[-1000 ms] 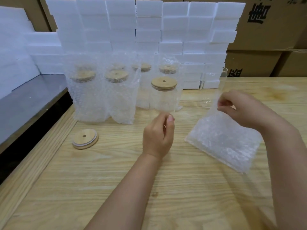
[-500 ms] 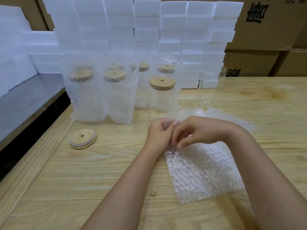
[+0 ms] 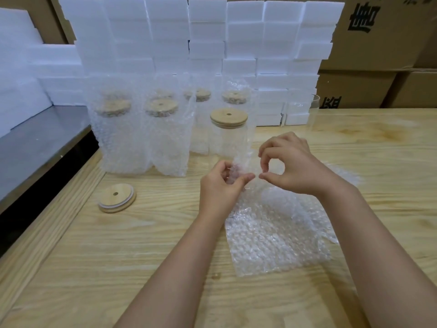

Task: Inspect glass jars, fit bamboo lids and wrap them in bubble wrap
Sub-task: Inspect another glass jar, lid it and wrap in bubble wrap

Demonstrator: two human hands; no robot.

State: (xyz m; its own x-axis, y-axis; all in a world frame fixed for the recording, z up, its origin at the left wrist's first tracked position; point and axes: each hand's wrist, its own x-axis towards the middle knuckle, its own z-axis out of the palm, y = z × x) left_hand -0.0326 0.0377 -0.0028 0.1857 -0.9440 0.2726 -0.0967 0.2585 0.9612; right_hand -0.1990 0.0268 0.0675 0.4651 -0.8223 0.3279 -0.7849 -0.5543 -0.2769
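Right, both hands work the jar-side end of the wrap (image 3: 276, 233), which lies flat on the table (image 3: 94, 268) just in front of the jar (image 3: 228, 143) and a bit to its right. Left hand (image 3: 222, 185) pinches the wrap's top edge between thumb and fingers, lifted off the wood. Right hand (image 3: 293, 166) sits close beside it, fingers curled, thumb and forefinger bent into a ring at the same edge. Whether it actually has film between them cannot be told, as the clear plastic is lost in the glare. The likely reason for the two-hand hold is to pull the layers apart into a mouth so the jar can go in. Jar stands upright, untouched, lid (image 3: 229, 117) already seated on it, no wrap around it. By the look of it, it is the next one to cover.

Around: wrapped jars (image 3: 163, 138) stand upright left of the jar, close together, with more wrapped ones behind it. Loose lid (image 3: 117, 197) lies flat on the table, well left of the jar and nearer the camera. Bare glass (image 3: 313, 112), no lid, stands right of the jar and further back. Foam blocks (image 3: 208, 31) are stacked behind the jar, cartons (image 3: 378, 43) behind those. Only the hands sit between wrap and jar. The wrapped jars on the jar's left leave little room to tip it that way.
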